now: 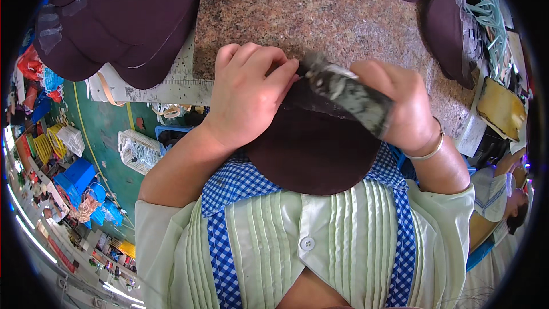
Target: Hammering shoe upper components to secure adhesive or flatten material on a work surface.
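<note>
A dark brown rounded piece [314,154] of leather-like material hangs over the near edge of a speckled stone slab [309,11], against my apron. At its far edge my left hand [249,88] is closed, thumb and fingers pinching the material on the slab. My right hand [400,100] grips a worn, mottled hammer-like tool [351,94], smeared by motion. One end of the tool is close beside my left fingertips; whether it touches the piece I cannot tell. The tool and my left hand hide much of that far edge.
More dark brown pieces [131,17] are stacked at the left, over a ruled white board [186,80]. Another brown piece [449,34] and pale green strips [492,23] lie at the right. A white basket [137,151] stands below left. A co-worker [497,194] is at the far right.
</note>
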A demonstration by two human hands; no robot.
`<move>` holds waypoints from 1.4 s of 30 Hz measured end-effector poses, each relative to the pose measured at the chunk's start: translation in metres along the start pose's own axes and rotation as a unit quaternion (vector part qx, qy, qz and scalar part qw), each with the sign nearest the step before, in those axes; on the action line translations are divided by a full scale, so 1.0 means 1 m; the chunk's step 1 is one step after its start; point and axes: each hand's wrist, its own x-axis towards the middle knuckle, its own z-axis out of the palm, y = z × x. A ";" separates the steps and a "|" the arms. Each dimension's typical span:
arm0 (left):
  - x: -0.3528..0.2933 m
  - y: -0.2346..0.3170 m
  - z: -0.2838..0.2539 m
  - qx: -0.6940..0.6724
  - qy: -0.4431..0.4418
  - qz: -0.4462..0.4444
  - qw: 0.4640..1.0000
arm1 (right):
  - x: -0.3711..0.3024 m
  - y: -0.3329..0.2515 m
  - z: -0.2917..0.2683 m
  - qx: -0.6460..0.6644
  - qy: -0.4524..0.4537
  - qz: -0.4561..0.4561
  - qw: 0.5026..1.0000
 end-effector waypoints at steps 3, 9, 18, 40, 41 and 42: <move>-0.003 0.000 -0.001 0.020 0.005 0.002 1.000 | 0.000 -0.004 -0.003 -0.009 -0.033 0.010 0.999; -0.006 -0.001 -0.001 -0.019 0.014 -0.032 0.999 | 0.005 -0.005 0.001 -0.016 -0.014 -0.032 0.999; -0.011 -0.004 0.006 0.013 0.043 0.000 0.999 | 0.010 -0.004 -0.001 -0.018 0.008 0.000 1.000; -0.012 -0.012 0.004 -0.009 0.073 -0.037 0.997 | 0.031 0.003 0.001 0.001 -0.027 -0.053 0.998; -0.011 -0.013 0.004 -0.014 0.072 -0.033 0.997 | 0.032 0.004 0.000 -0.001 -0.050 -0.070 0.996; -0.011 -0.014 0.004 -0.020 0.071 -0.029 0.997 | 0.034 0.005 -0.001 0.000 -0.051 -0.070 0.996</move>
